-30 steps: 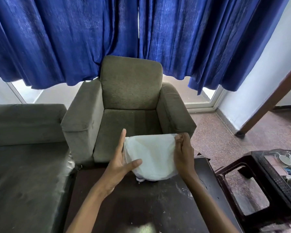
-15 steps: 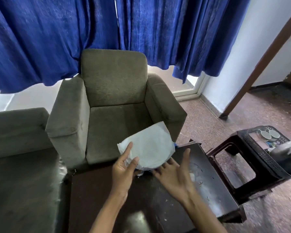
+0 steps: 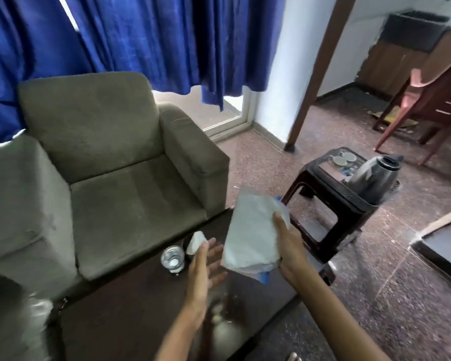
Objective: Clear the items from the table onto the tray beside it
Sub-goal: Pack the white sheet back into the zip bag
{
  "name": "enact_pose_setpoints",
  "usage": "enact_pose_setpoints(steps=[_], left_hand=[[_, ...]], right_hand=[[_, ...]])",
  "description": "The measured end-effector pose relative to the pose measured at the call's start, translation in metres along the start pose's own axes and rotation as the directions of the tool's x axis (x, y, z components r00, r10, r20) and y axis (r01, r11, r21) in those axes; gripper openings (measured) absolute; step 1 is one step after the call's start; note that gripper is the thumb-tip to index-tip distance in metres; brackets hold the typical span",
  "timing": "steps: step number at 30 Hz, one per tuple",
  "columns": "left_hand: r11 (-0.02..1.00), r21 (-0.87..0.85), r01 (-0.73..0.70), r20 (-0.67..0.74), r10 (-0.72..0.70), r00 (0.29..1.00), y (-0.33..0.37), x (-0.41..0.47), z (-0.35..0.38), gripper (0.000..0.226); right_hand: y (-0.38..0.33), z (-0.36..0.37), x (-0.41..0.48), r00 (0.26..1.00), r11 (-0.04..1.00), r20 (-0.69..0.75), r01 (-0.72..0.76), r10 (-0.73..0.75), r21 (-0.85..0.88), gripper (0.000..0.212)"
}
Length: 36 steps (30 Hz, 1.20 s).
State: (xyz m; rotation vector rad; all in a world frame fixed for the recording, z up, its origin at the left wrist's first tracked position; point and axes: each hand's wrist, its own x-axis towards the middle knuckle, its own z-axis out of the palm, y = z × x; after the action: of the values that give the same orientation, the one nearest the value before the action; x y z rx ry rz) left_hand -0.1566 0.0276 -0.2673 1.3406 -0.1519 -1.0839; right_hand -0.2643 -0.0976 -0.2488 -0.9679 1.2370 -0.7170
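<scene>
Task is partly done, as I judge it. On the dark glossy table (image 3: 130, 316), lower middle of the frame, two things still wait: a clear glass tumbler (image 3: 173, 259) and, just right of it, a small white crumpled wad (image 3: 197, 241). The wad seems to sit in something dark and round, but I can't tell what.

My left hand (image 3: 205, 267) hovers over the table just beside the wad. Its fingers are spread and straight and it grasps nothing; it's motion-blurred.

Right of it, off the table surface at centre frame, is the flat white folded bundle with a blue edge (image 3: 254, 238). My right hand (image 3: 290, 247) grips it along its right side, thumb on top. It's in the air over the table's right edge, not yet at the tray.

The black lattice-rimmed tray (image 3: 354, 198) sits on a dark plastic stool, right of centre, well apart from the bundle. It already holds a steel kettle (image 3: 375, 175) and white cups (image 3: 343, 158).

Left to do: bundle, tumbler, wad.

Hard to see: whether the bundle is cloth or plastic, the tray contents behind the kettle, and the near table top, which is smeared by glare and blur.
</scene>
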Motion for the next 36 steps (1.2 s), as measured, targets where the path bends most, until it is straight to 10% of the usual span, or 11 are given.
enact_pose_setpoints(steps=[6,17,23,36], left_hand=[[0.976,0.189,0.112,0.369,-0.177,0.912,-0.014,0.022,0.115,0.035],[0.982,0.153,0.108,0.527,-0.173,0.832,-0.079,0.033,0.312,0.092],[0.968,0.148,0.205,0.561,-0.253,0.789,-0.085,0.058,0.381,0.041],[0.927,-0.045,0.372,0.548,-0.289,0.785,-0.113,0.199,0.533,0.048]], right_hand=[[-0.036,-0.117,0.028,0.986,0.992,0.124,0.117,-0.111,-0.037,0.023],[-0.065,-0.301,0.097,0.967,0.966,-0.028,0.25,-0.252,-0.074,0.005],[-0.079,-0.346,0.142,0.967,0.966,-0.025,0.251,-0.253,-0.06,0.006],[-0.151,-0.428,0.304,0.979,0.981,-0.072,0.192,-0.189,0.033,0.034]])
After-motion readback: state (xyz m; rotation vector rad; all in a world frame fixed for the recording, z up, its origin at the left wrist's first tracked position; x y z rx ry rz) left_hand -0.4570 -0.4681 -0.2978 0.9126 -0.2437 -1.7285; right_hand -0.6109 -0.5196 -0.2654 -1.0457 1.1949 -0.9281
